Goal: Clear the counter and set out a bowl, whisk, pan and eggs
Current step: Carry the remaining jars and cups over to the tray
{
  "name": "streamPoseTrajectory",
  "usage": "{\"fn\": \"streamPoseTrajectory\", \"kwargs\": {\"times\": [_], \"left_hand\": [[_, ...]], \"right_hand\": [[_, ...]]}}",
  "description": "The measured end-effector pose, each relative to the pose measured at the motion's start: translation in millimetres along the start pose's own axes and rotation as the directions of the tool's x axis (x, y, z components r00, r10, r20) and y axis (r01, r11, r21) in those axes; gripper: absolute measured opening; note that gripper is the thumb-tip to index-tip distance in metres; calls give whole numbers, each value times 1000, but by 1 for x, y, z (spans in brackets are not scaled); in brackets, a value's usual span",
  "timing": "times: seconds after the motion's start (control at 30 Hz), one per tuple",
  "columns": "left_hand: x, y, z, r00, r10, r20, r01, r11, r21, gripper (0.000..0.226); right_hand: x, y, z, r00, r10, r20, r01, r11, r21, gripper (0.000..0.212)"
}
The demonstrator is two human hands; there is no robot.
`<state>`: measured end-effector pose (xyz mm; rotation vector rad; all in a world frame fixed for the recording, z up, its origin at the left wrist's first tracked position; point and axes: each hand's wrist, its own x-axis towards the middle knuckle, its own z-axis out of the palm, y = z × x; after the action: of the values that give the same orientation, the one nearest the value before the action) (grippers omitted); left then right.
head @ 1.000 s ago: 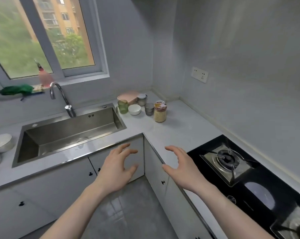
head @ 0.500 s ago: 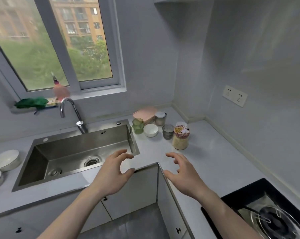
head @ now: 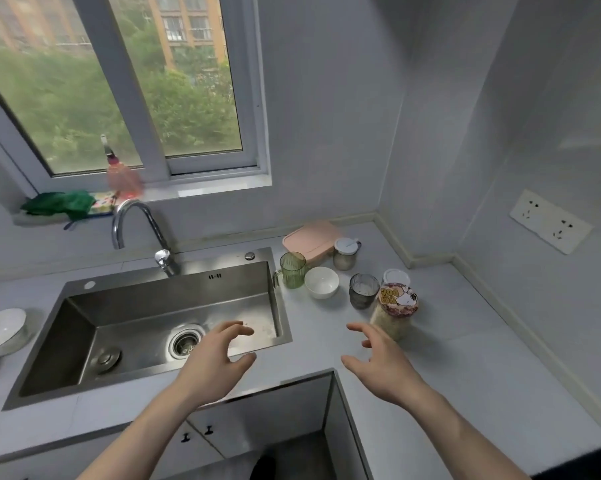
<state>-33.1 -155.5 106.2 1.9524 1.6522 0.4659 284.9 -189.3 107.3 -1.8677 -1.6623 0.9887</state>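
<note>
On the grey counter (head: pixel 465 341) in the corner stand a green ribbed cup (head: pixel 292 270), a small white bowl (head: pixel 321 282), a grey glass (head: pixel 363 291), a jar with a printed lid (head: pixel 394 311), a small white-lidded jar (head: pixel 344 252) and a pink lidded box (head: pixel 309 239). My left hand (head: pixel 212 365) hovers over the sink's front right corner, fingers loosely curved, holding nothing. My right hand (head: pixel 382 365) reaches over the counter just short of the printed jar, fingers spread and empty.
The steel sink (head: pixel 153 323) with a curved tap (head: pixel 136 223) fills the left centre. White bowls (head: pixel 3 330) sit at the far left. A green cloth (head: pixel 58 204) and a pink bottle (head: pixel 122 174) rest on the windowsill. A wall socket (head: pixel 550 221) is on the right.
The view has tilted up and away from the stove. Both hands have moved forward over the counter edge, the right hand nearing the printed jar.
</note>
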Motion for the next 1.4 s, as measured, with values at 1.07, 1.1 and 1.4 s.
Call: {"fn": "streamPoseTrajectory", "kwargs": {"times": [1.07,1.1,1.4], "left_hand": [[345,-78,81,868,-148,474,210,974,-79,33],[350,-78,83,867,-154,474,220,972,-86,26],[358,-83,88,858,-191,477,340,907,-248,18]], "right_hand": [[279,59,51,794,593,-134,-608,762,-222,65],[282,61,52,788,597,-150,-615,759,-211,62],[286,68,64,768,564,-303,-628,756,-184,22]]}}
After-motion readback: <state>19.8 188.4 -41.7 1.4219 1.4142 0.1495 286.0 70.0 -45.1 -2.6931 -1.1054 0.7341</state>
